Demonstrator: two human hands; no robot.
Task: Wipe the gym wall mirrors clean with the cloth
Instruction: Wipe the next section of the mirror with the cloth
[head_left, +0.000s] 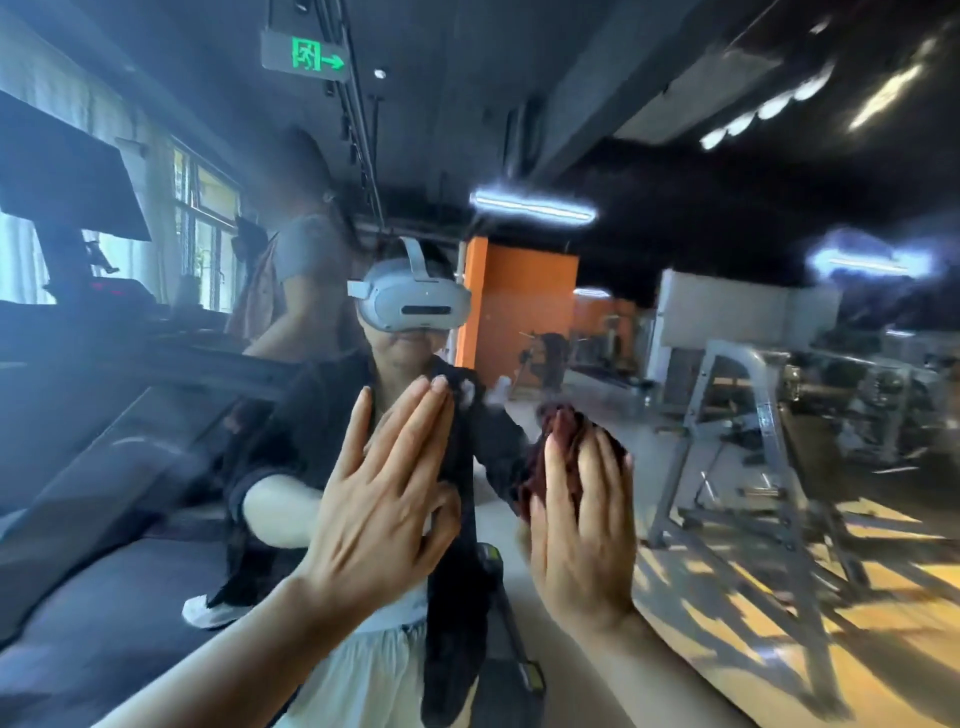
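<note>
Basically, scene: person faces a gym wall mirror; reflection shows a headset, treadmill and weight racks behind.
Left hand: fingers straight and together, palm flat against the glass, holding nothing; seems to brace the body.
Right hand: fingers straight, pressing a bunched dark red cloth to the glass; cloth sits under and above the fingertips, just right of the left hand.
Cloth position: on the mirror at roughly chest height of the reflection, wadded, not spread.
Mirror state: hazy and streaky over the left part; frame is motion-blurred, so dirt versus blur cannot be told apart.
Risk 1: bare left palm likely leaves a fresh print on glass, needing a re-wipe.
Risk 2: flat fingers only press the cloth, no grip; a fast stroke could let it slide out and drop.
Risk 3: wadded cloth gives small contact, so smears and missed strips are likely.
Risk 4: hard leaning on the glass stresses the panel.
</note>
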